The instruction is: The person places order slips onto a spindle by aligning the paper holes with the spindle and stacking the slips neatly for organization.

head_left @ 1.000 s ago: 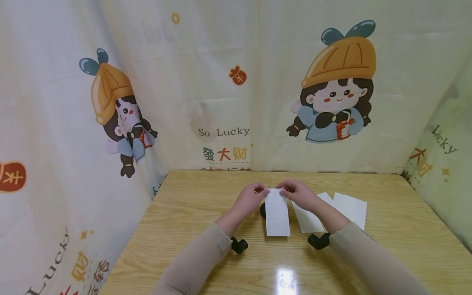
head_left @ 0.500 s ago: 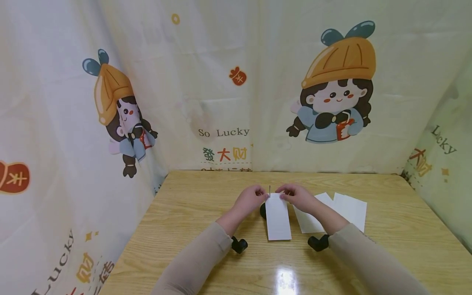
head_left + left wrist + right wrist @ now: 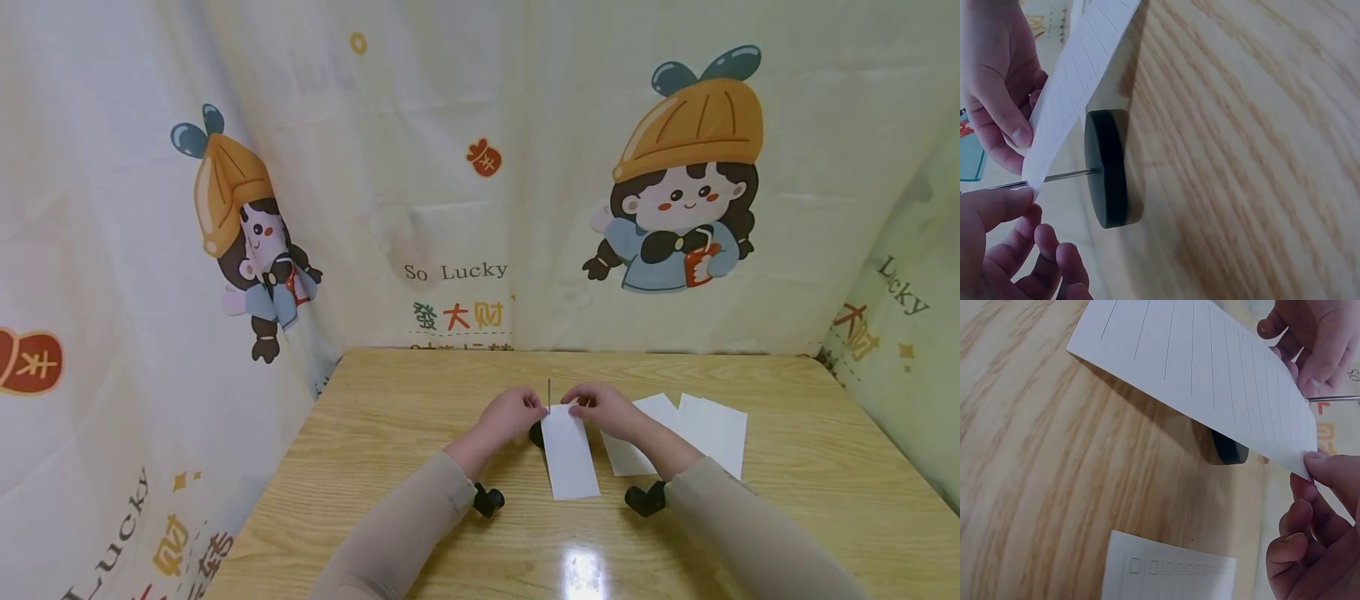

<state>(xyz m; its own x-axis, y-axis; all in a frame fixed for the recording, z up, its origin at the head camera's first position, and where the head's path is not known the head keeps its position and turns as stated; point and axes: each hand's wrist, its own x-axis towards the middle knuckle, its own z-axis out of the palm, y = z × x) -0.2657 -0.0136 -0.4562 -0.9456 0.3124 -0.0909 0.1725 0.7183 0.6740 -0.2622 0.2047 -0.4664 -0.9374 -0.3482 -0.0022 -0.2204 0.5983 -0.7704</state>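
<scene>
Partly hidden, head view: dark base (image 3: 536, 434) | left grip (image 3: 513, 412), right grip (image 3: 609, 410): both pinching lined paper (image 3: 570, 457)

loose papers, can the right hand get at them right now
Probably not yet: the right hand is pinching the lined sheet, though the loose papers lie close by.

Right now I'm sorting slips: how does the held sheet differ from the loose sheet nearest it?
The held sheet is at a slant, while the loose sheet lies flat on the table. The left hand and right hand pinch the held sheet; no fingers grip the loose sheet. The held sheet shows ruled lines; the loose sheet shows a row of small squares. Both are white paper.
</scene>
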